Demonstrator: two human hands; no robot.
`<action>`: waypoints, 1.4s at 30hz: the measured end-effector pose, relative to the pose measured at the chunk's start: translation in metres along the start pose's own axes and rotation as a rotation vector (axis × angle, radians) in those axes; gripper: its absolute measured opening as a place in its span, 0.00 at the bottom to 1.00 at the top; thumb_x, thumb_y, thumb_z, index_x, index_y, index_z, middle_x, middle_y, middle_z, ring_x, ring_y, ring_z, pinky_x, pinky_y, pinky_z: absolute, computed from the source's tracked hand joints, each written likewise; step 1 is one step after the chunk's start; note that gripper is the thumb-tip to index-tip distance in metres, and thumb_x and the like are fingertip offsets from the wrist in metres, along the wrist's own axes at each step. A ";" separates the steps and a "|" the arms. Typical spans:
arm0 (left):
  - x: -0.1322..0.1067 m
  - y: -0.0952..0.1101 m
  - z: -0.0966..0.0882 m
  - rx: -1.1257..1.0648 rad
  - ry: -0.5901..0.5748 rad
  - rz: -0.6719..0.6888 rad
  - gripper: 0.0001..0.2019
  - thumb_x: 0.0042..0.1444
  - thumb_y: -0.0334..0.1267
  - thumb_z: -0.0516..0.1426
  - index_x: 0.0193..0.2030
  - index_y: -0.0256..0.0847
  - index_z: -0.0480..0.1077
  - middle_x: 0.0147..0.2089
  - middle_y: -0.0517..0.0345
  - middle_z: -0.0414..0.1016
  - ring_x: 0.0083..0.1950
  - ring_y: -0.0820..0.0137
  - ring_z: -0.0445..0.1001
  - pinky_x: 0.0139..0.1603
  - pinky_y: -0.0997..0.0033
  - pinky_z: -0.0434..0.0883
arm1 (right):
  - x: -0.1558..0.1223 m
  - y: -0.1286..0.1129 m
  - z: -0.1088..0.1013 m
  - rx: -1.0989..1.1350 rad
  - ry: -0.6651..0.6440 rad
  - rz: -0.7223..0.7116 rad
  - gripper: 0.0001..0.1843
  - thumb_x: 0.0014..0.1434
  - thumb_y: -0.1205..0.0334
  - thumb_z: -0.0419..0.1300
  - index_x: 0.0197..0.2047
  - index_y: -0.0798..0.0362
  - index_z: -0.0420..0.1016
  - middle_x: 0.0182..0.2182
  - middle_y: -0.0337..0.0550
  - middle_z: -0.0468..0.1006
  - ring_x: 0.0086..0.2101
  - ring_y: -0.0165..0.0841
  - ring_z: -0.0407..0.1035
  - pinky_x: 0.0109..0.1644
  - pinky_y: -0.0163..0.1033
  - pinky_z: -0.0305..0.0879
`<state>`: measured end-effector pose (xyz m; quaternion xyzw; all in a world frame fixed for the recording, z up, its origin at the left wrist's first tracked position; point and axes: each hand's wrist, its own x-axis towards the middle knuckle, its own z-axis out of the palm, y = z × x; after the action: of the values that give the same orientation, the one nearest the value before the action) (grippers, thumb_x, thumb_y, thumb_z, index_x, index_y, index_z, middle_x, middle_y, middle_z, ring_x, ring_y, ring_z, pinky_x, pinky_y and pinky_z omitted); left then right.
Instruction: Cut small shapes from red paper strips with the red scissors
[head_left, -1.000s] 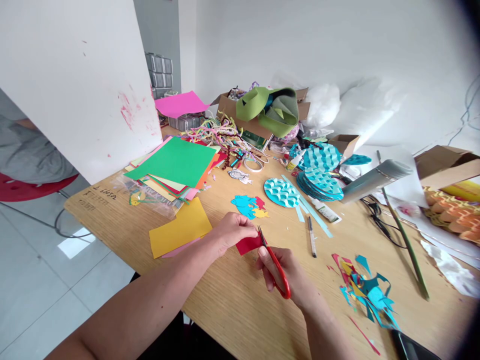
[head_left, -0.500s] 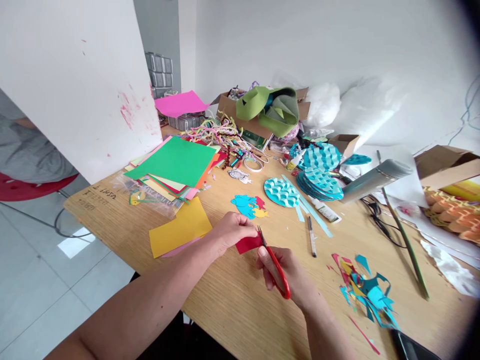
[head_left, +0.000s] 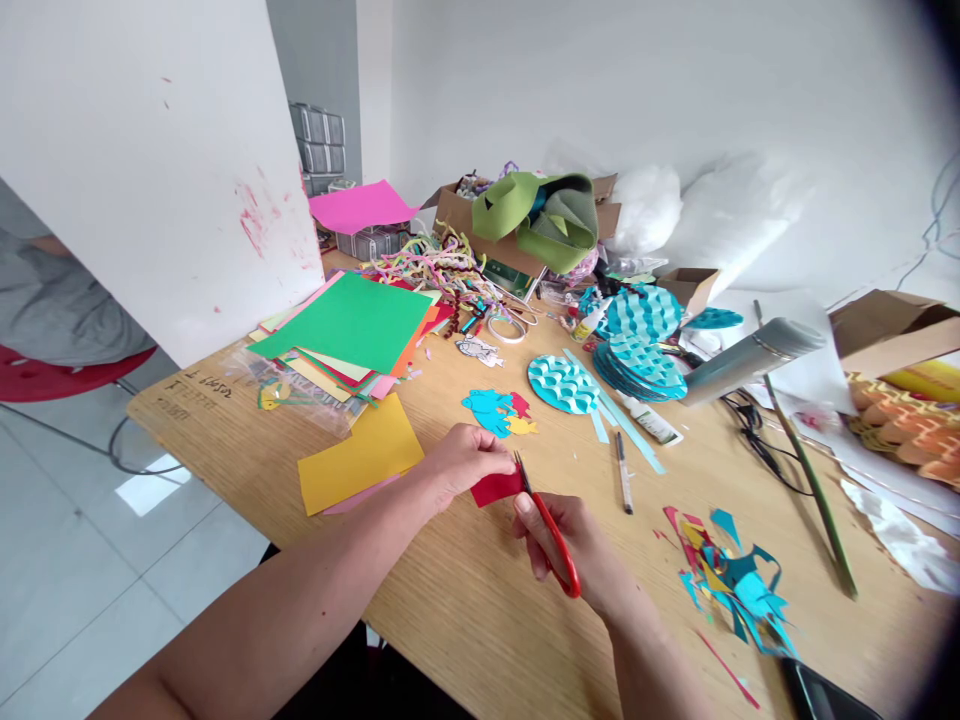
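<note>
Between thumb and fingers, my left hand (head_left: 474,462) pinches a small piece of red paper (head_left: 496,488). My right hand (head_left: 574,535) is closed round red-handled scissors (head_left: 553,530), whose blades point away from me at the paper's right edge. Just beyond my left hand lie cut-out paper fish: a blue one (head_left: 491,410), a yellow one (head_left: 523,425) and a red one partly covered. To the left of my left hand, a yellow sheet (head_left: 364,458) rests partly over a pink one.
A stack of coloured paper (head_left: 349,320) lies back left. Paper scraps (head_left: 739,580) and a black phone (head_left: 825,695) are at right. A pen (head_left: 624,473), patterned blue discs (head_left: 564,384), a glue bottle (head_left: 651,418) and a grey cylinder (head_left: 754,360) lie beyond my right hand.
</note>
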<state>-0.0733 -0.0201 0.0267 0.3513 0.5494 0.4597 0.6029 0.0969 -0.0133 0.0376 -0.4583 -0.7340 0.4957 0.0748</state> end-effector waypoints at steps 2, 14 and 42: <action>0.000 0.000 0.000 0.005 -0.002 0.003 0.07 0.36 0.38 0.60 0.23 0.36 0.70 0.20 0.62 0.69 0.24 0.75 0.63 0.27 0.74 0.58 | 0.000 0.000 0.000 0.002 0.001 0.001 0.28 0.60 0.39 0.50 0.24 0.54 0.69 0.11 0.37 0.68 0.14 0.27 0.59 0.22 0.32 0.55; -0.001 0.001 0.000 -0.011 -0.009 0.003 0.07 0.36 0.38 0.59 0.22 0.36 0.70 0.20 0.62 0.69 0.24 0.76 0.63 0.27 0.74 0.59 | 0.000 0.000 0.000 0.019 -0.008 0.009 0.28 0.60 0.38 0.50 0.23 0.53 0.68 0.10 0.37 0.68 0.14 0.27 0.58 0.22 0.33 0.54; 0.000 -0.005 -0.011 0.980 -0.038 0.239 0.10 0.45 0.29 0.56 0.32 0.40 0.79 0.28 0.56 0.79 0.29 0.70 0.74 0.33 0.72 0.69 | -0.003 -0.001 -0.007 0.404 0.865 -0.202 0.20 0.57 0.50 0.61 0.22 0.55 0.73 0.11 0.34 0.67 0.15 0.24 0.59 0.20 0.31 0.57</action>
<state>-0.0831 -0.0228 0.0208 0.6616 0.6456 0.2071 0.3203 0.1015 -0.0111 0.0430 -0.5251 -0.5656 0.3826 0.5079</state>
